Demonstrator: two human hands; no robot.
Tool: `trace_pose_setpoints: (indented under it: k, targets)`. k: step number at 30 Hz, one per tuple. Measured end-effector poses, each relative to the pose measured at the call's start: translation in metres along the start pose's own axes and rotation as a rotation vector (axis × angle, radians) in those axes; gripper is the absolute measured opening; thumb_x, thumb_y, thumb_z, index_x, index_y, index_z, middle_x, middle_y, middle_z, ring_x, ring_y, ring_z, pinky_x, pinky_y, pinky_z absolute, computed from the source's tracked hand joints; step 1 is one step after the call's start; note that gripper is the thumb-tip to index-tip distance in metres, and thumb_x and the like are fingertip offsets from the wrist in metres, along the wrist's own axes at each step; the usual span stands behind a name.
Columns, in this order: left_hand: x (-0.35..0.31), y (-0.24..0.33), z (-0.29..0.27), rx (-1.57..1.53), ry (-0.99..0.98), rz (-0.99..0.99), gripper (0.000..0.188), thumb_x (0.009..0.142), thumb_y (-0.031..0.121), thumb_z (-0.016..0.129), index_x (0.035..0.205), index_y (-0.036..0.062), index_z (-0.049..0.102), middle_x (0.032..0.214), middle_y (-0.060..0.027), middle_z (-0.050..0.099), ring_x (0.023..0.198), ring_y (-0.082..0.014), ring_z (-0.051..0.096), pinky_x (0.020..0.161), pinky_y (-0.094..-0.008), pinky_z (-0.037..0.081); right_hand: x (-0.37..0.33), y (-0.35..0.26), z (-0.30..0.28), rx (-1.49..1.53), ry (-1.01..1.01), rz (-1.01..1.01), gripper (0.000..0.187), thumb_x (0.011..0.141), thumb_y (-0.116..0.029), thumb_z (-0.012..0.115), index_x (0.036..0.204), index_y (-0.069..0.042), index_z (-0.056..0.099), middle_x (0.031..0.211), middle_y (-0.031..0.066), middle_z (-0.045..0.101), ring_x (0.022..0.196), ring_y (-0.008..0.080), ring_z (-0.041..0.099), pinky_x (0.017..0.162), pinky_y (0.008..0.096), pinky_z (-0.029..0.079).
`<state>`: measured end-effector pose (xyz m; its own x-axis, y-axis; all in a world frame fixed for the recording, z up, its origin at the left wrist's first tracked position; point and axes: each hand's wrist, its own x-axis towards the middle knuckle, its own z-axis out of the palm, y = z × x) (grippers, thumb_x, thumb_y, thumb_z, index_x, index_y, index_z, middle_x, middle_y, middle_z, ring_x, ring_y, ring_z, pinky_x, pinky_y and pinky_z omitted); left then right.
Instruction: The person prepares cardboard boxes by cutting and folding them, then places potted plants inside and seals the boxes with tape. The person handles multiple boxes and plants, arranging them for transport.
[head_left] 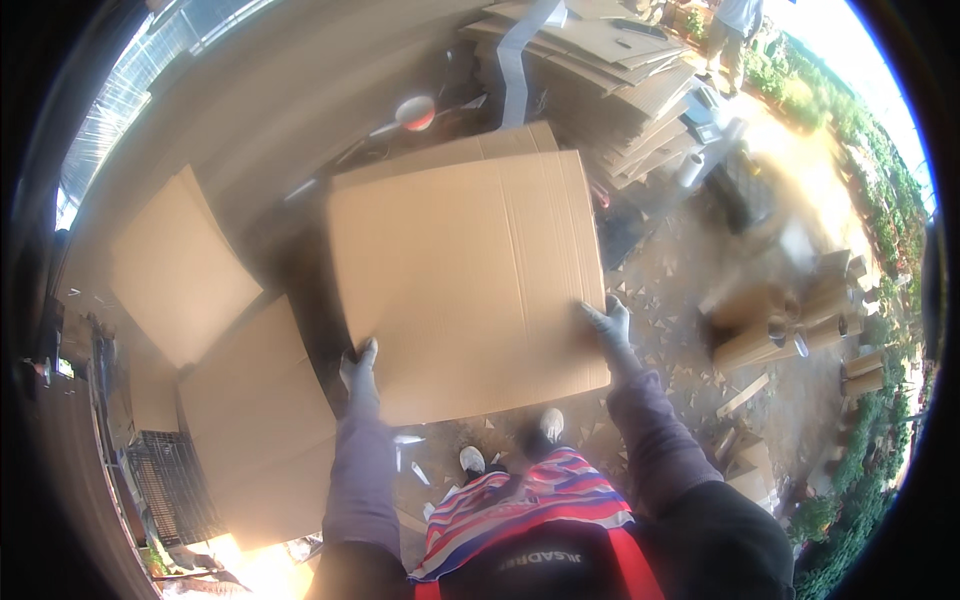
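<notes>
A large flat cardboard sheet with crease lines near its right side is held level in front of me. My left hand, in a grey glove, grips its near left edge with the thumb on top. On the right edge, my gloved right hand holds the sheet, thumb also on top; the fingers underneath are hidden. Beyond it, the edge of another cardboard piece shows; I cannot tell whether the two touch.
More cardboard sheets lean at the left by a black wire crate. A tall cardboard stack stands at the far right, a white-and-red cup at the back. Rolled cardboard pieces lie right. Scraps litter the floor. Another person stands far off.
</notes>
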<state>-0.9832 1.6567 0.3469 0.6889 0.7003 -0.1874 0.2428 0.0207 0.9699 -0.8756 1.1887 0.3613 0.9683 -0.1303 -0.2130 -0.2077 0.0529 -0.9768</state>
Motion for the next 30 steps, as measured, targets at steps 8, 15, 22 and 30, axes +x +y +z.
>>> trace_pose_setpoints:
  k: [8, 15, 22, 30]
  targets:
    - [0.002, 0.062, -0.009, -0.276, -0.109, 0.396, 0.061, 0.086, 0.004, 0.066, 0.141, 0.0004, 0.04, 0.128, -0.0089, 0.052, 0.111, -0.0203, 0.052, 0.093, -0.0346, 0.046, 0.099, -0.107, 0.038, 0.091, -0.486, -0.275, 0.069, 0.075, -0.014, 0.085, 0.13, 0.001, 0.046, 0.119, 0.0094, 0.06, 0.106, 0.0184, 0.06, 0.091, 0.0339, 0.051]
    - [0.042, 0.001, -0.042, 0.144, -0.164, 0.177, 0.065, 0.083, 0.012, 0.065, 0.141, -0.0029, 0.039, 0.13, -0.0139, 0.051, 0.111, -0.0259, 0.052, 0.098, -0.0384, 0.042, 0.116, -0.089, 0.05, 0.127, -0.642, -0.298, 0.083, 0.076, -0.008, 0.082, 0.144, -0.005, 0.035, 0.13, 0.0075, 0.054, 0.116, 0.0186, 0.054, 0.095, 0.0342, 0.049]
    - [0.05, -0.083, -0.047, 0.137, -0.225, -0.167, 0.068, 0.072, 0.008, 0.068, 0.136, -0.0046, 0.046, 0.13, -0.018, 0.053, 0.112, -0.0324, 0.051, 0.1, -0.0464, 0.04, 0.141, 0.004, 0.046, -0.014, -0.612, -0.191, 0.104, 0.066, -0.002, 0.088, 0.149, -0.008, 0.026, 0.141, 0.0079, 0.048, 0.129, 0.0189, 0.044, 0.106, 0.0395, 0.042]
    - [0.01, 0.042, 0.02, -0.265, 0.053, 0.378, 0.058, 0.081, 0.015, 0.062, 0.134, -0.0062, 0.049, 0.131, -0.02, 0.054, 0.116, -0.033, 0.052, 0.102, -0.046, 0.041, 0.05, -0.049, -0.016, -0.002, -0.324, -0.107, 0.071, 0.062, -0.022, 0.094, 0.123, -0.003, 0.062, 0.116, 0.0019, 0.068, 0.105, 0.0113, 0.06, 0.096, 0.0325, 0.048]
